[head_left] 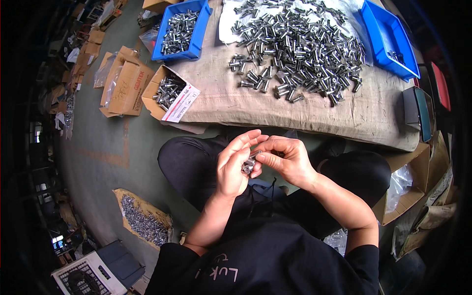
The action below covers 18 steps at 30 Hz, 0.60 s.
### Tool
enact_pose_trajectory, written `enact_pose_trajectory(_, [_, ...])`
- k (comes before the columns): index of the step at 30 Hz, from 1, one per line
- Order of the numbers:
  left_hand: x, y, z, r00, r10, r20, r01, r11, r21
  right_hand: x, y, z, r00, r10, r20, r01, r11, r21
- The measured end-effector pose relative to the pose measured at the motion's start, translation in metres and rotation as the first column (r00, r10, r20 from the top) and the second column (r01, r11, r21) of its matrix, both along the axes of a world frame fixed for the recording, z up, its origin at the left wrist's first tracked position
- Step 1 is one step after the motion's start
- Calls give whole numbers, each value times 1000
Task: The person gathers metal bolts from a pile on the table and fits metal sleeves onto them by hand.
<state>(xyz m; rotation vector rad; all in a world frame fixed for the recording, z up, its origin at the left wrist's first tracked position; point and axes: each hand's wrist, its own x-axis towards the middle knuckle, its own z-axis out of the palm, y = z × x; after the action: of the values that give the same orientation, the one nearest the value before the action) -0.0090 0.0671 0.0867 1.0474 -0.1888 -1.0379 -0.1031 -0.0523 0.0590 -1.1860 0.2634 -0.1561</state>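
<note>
Above my lap, my left hand [232,169] is cupped with its palm inward, closed on a few shiny metal cylindrical parts [248,166]. My right hand [291,161] meets it from the right; thumb and fingertips pinch one of these small parts at the left fingers. The exact shape of the held pieces is partly covered by my fingers. Beyond both hands, a large heap of similar metal parts [305,56] lies on a cloth-covered table [221,105], partly over a white sheet [227,24].
A blue bin [197,50] of metal parts and an open carton [153,96] of parts stand at the table's left. Another blue bin [381,24] with few pieces sits at its right. Cardboard boxes [125,88] and a tray of small parts [164,216] are on the floor.
</note>
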Motion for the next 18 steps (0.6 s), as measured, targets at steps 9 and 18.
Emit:
enact_pose_trajectory(9, [10,13,-2,987,30,-157,-31,1000,-2,-1,-7,7,978,-194,-79,208,951,230])
enact_pose_trajectory(18, [0,8,-7,930,120,348,-144,989,42,0,-3,10,982,-189,8,187,976,113])
